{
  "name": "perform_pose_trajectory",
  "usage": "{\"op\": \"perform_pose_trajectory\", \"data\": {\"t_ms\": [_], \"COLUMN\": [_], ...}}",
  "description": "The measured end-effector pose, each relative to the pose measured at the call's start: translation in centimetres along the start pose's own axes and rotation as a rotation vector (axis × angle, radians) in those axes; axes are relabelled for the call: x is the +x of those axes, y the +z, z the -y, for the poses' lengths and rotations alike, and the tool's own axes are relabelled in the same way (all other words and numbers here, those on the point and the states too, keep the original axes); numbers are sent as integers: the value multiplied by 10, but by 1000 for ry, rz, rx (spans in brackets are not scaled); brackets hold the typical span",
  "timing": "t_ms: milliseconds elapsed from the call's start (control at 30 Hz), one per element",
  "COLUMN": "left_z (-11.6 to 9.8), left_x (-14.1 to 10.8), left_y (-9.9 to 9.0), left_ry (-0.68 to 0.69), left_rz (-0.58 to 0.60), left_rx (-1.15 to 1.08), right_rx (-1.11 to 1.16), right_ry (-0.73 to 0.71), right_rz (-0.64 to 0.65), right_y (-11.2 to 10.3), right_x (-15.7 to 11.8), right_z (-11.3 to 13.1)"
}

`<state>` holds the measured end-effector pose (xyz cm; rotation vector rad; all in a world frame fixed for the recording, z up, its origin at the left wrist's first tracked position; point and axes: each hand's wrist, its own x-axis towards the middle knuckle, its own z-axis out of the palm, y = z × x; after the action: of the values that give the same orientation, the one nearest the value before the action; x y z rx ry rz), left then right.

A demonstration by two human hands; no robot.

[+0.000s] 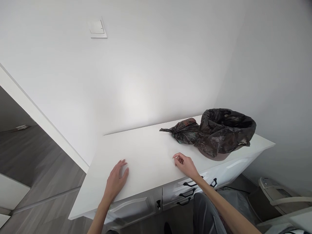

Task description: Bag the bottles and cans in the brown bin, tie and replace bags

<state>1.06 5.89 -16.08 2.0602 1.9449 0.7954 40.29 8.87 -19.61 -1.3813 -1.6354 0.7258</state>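
My left hand lies palm down at the left part of a white cabinet top, its fingers and thumb apart and nothing in it. To the right, near the front edge, my right hand is loosely closed, fingers curled in toward the thumb. I see no object between them. Beyond the right hand sits a round brownish container lined with a black plastic bag, its mouth gaping upward. Touching it on the left is a smaller black bag, gathered and twisted into a tail that points left. What it holds is hidden.
Dark handles stick out from the cabinet's drawers below the front edge. A wall with a light switch rises behind. At lower right stands a beige-grey appliance or bin with a curved handle. A doorway with grey flooring is at left.
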Motion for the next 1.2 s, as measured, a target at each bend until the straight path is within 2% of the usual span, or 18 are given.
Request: {"op": "perform_pose_trajectory", "data": {"t_ms": [267, 833, 1200], "left_z": [-11, -17, -12], "left_x": [-1, -4, -2], "left_y": [-9, -12, -11], "left_ry": [-17, -8, -26], "left_rz": [-7, -13, -16], "left_rx": [-30, -45, -50], "right_rx": [-32, -75, -98], "right_ry": [29, 22, 18], "right_rz": [-25, -45, -44], "right_y": [0, 1, 3], "right_x": [-3, -3, -2], "right_z": [9, 7, 8]}}
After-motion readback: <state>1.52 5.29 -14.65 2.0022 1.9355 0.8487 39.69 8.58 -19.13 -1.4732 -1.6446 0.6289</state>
